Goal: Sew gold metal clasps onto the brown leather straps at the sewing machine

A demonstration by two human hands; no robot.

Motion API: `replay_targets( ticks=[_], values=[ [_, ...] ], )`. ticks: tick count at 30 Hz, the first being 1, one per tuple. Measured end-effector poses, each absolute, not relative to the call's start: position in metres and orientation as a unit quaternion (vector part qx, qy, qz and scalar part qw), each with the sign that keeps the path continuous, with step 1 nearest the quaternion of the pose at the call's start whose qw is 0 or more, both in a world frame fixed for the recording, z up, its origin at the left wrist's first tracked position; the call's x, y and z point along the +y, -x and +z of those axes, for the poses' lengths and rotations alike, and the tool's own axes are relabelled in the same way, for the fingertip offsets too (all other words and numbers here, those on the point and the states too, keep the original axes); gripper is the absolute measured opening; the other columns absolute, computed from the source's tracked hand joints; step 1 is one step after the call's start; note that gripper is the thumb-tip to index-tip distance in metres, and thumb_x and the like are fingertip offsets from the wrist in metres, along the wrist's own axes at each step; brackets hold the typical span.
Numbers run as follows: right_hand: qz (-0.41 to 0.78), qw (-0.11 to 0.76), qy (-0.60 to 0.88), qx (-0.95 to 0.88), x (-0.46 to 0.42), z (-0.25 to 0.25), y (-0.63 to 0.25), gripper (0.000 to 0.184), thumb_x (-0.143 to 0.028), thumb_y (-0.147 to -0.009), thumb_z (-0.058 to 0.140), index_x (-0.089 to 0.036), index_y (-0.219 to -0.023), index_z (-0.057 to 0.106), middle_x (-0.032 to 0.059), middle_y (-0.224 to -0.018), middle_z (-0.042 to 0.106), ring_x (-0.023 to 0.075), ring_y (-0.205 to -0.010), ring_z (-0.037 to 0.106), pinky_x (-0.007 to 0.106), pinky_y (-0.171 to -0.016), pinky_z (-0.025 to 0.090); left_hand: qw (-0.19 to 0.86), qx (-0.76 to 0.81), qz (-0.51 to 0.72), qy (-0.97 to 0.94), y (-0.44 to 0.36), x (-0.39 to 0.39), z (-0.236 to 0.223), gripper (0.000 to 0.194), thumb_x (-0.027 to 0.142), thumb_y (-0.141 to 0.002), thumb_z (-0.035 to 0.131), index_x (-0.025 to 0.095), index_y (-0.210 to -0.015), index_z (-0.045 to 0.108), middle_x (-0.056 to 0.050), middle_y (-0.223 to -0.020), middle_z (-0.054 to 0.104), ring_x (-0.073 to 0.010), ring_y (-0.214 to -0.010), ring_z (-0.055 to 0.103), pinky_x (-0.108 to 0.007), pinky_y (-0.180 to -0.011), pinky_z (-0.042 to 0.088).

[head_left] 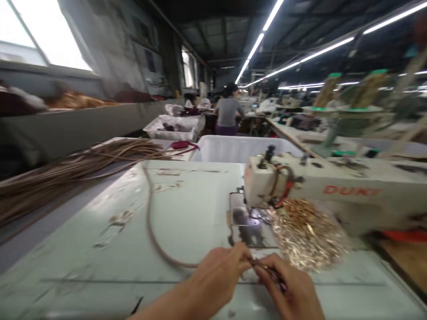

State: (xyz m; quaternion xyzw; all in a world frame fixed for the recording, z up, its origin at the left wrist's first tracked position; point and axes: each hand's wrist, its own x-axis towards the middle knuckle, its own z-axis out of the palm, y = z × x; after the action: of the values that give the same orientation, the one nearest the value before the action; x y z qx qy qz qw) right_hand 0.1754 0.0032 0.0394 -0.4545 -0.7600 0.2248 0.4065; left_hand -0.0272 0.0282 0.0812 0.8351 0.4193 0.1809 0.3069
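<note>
Cord (151, 226) curves from the far-left corner of the tabletop (190, 209) toward its near edge, where the left hand (222, 271) and right hand (293, 284) pinch a thin brown length (258, 263); keeping both grips close should limit twisting.

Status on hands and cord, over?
Left hand, right hand pinching brown cord. Cord trailing across sewing table. Gold pieces heaped beside needle plate.

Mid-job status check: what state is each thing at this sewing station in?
Left hand: closed on brown strip
Right hand: closed on blurred brown piece
Brown strip: curved across tabletop
Tabletop: scuffed
Machine lamp: lit
Gold pieces: heaped
Strip bundle: loose
Ceiling lights: lit
</note>
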Motion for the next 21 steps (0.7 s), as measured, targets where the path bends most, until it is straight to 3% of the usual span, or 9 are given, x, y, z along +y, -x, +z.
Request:
replay_targets(
  ticks=[3, 10, 15, 18, 21],
  values=[
    [0.212, 0.406, 0.453, -0.764, 0.002, 0.046, -0.174, 0.013, -0.025, -0.091, 0.047, -0.021, -0.084, 0.057, -0.0013, -0.069, 0.057, 0.0126, -0.06, 0.055, 0.022, -0.055, 0.037, 0.364, 0.416, 0.174, -0.815, 0.024, 0.035, 0.082, 0.017, 0.026, -0.099, 0.034, 0.022, -0.095, 0.051, 0.002, -0.081, 0.062, -0.0146, -0.076, 0.06, -0.022, -0.069, 0.038],
    [0.23, 0.423, 0.453, -0.75, 0.0, 0.047, -0.18, 0.016, -0.025, -0.091, 0.046, -0.02, -0.078, 0.054, -0.0021, -0.066, 0.051, 0.0117, -0.058, 0.049, 0.024, -0.054, 0.031, 0.351, 0.402, 0.181, -0.826, 0.014, 0.031, 0.079, 0.02, 0.031, -0.099, 0.034, 0.025, -0.1, 0.053, 0.004, -0.079, 0.058, -0.011, -0.071, 0.054, -0.019, -0.069, 0.034],
    [0.309, 0.415, 0.487, -0.704, 0.009, 0.053, -0.179, 0.03, -0.037, -0.092, 0.05, -0.018, -0.069, 0.051, -0.0034, -0.06, 0.051, 0.0107, -0.055, 0.046, 0.022, -0.052, 0.031, 0.378, 0.383, 0.165, -0.827, 0.01, 0.049, 0.087, 0.017, 0.029, -0.094, 0.041, 0.021, -0.089, 0.055, 0.007, -0.058, 0.036, -0.0091, -0.053, 0.034, -0.02, -0.053, 0.027],
    [0.352, 0.358, 0.513, -0.697, 0.027, 0.056, -0.18, 0.033, -0.038, -0.092, 0.051, -0.018, -0.067, 0.053, -0.004, -0.056, 0.055, 0.0109, -0.053, 0.05, 0.021, -0.051, 0.032, 0.37, 0.379, 0.123, -0.839, 0.009, 0.073, 0.093, 0.016, 0.025, -0.09, 0.044, 0.02, -0.083, 0.057, 0.007, -0.057, 0.035, -0.009, -0.053, 0.034, -0.018, -0.051, 0.026],
    [0.266, 0.275, 0.527, -0.759, 0.054, 0.056, -0.188, 0.029, -0.032, -0.09, 0.057, -0.018, -0.065, 0.058, -0.0031, -0.057, 0.058, 0.0124, -0.054, 0.053, 0.021, -0.053, 0.034, 0.344, 0.373, 0.059, -0.86, 0.009, 0.105, 0.092, 0.015, 0.021, -0.084, 0.046, 0.02, -0.081, 0.06, 0.006, -0.06, 0.046, -0.0092, -0.057, 0.041, -0.017, -0.053, 0.03]
  ],
)
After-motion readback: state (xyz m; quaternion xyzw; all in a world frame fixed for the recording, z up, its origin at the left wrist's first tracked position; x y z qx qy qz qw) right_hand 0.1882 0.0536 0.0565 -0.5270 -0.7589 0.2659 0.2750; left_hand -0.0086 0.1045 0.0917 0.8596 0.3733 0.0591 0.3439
